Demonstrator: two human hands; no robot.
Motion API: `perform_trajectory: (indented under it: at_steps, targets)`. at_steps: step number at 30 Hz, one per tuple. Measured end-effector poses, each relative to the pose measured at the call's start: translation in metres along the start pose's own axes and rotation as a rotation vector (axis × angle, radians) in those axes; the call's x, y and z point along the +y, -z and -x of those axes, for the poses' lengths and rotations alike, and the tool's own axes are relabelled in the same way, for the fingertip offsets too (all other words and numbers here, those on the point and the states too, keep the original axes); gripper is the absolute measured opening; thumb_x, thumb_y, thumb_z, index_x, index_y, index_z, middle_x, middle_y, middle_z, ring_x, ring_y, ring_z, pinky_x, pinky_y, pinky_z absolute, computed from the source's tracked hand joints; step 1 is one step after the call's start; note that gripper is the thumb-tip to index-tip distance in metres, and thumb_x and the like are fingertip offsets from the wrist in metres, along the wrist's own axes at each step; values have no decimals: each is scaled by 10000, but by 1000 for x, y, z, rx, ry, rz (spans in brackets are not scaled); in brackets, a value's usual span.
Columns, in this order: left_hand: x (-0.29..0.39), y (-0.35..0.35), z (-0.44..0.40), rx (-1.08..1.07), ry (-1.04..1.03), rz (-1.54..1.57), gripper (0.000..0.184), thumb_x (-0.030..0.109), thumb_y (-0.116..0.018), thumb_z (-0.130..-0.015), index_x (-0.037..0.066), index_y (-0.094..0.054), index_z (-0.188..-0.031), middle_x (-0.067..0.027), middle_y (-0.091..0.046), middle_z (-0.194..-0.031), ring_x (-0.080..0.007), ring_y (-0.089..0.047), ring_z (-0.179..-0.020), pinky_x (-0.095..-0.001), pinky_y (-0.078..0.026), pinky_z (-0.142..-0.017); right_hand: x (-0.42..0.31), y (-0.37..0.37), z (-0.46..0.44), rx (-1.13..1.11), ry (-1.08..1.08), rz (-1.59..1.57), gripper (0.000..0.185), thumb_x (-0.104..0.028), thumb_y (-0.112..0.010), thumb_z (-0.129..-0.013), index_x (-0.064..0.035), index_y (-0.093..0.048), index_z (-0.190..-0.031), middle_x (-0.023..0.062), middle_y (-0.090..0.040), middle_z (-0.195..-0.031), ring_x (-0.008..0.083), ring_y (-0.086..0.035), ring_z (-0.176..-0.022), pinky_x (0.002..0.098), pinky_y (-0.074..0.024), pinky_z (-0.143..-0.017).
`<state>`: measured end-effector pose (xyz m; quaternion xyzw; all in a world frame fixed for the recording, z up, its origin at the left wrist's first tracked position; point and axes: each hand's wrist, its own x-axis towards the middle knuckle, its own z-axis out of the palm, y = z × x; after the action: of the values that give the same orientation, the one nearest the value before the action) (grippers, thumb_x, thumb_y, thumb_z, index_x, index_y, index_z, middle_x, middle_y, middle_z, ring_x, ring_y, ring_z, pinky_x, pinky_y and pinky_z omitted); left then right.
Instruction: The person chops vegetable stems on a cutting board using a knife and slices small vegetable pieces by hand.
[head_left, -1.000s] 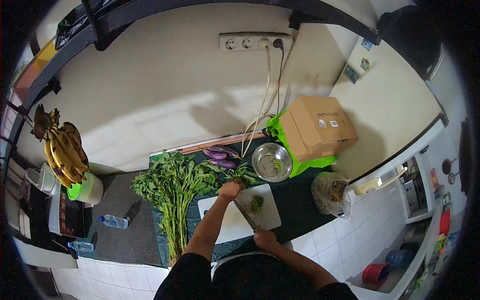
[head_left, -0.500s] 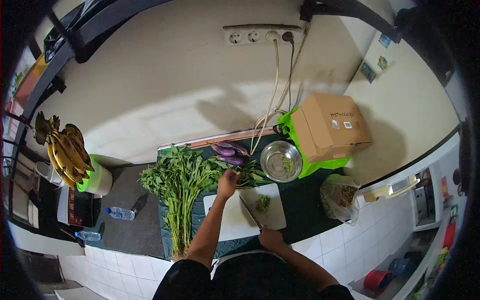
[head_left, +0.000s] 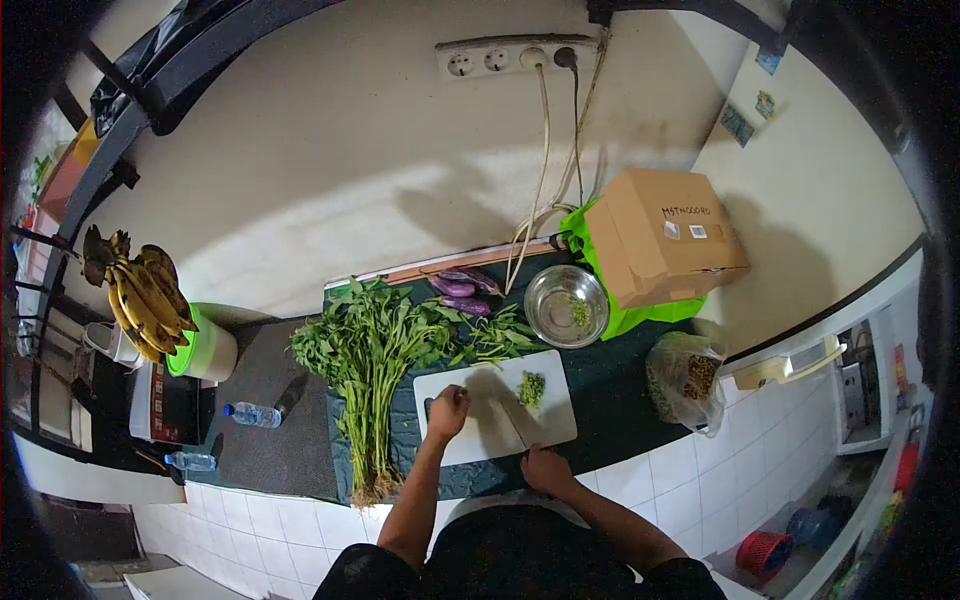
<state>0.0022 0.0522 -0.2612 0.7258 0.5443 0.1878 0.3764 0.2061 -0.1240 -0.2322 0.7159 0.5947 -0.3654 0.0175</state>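
Note:
My right hand is closed on the handle of a knife, whose blade reaches over the white cutting board. Over the board's left part is my left hand, its fingers curled; what they hold, if anything, is too small to tell. Chopped greens lie in a small pile on the board's right side. Just behind the board are loose leafy stems. A big bunch of leafy greens with roots lies to the left. Purple eggplants sit at the back.
A metal bowl with some cut greens stands behind the board, beside a cardboard box on a green bag. Right of the board is a plastic bag. Further left are a water bottle, a lidded container and hanging bananas.
My left hand has come back from the loose stems to above the board's left part. My right hand still grips the knife. The camera view has shifted slightly.

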Motion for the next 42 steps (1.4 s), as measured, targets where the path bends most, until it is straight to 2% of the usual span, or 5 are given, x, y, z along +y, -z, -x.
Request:
perform_trajectory:
  at_steps: [10,19,31,35,42]
  targets:
    - [15,-44,-63,-61,-321,-488,495,145,-529,-864,83,-485,-1353,-200,-552,-1250,-381,-520,-1160,-457,-522,-868,24,-23,34,188,-114,-26,387,-330,-524,-925,52,-526,-983,257,-652,-769,411,-669,-709,512,-550,-645]
    - [63,-30,-53,-170,-106,-541,541,37,-486,-822,129,-507,-1355,-127,-593,-1234,-326,-568,-1101,-421,-529,-866,21,-24,49,144,-13,-49,390,-332,-502,-931,53,-540,-977,266,-647,-763,419,-665,-723,523,-542,-666]
    - [26,-59,-35,161,-420,-207,342,161,-479,-923,45,-585,-1227,-242,-641,-1049,-410,-581,-1009,-475,-498,-842,36,23,23,58,28,-35,428,-340,-451,-951,71,-536,-1035,269,-658,-862,431,-665,-810,527,-536,-750]
    - [42,-44,3,106,-27,-21,325,218,-472,-957,30,-605,-1187,-238,-633,-1019,-424,-568,-991,-459,-480,-847,49,28,16,17,80,-24,418,-347,-449,-949,48,-540,-1052,268,-658,-865,433,-664,-822,529,-534,-755]
    - [6,-67,86,55,169,512,335,244,-486,-983,3,-609,-1182,-37,-576,-875,-97,-490,-708,-249,-428,-637,80,36,31,-252,172,55,376,-356,-458,-939,-14,-554,-1062,237,-673,-896,405,-670,-843,550,-517,-765]
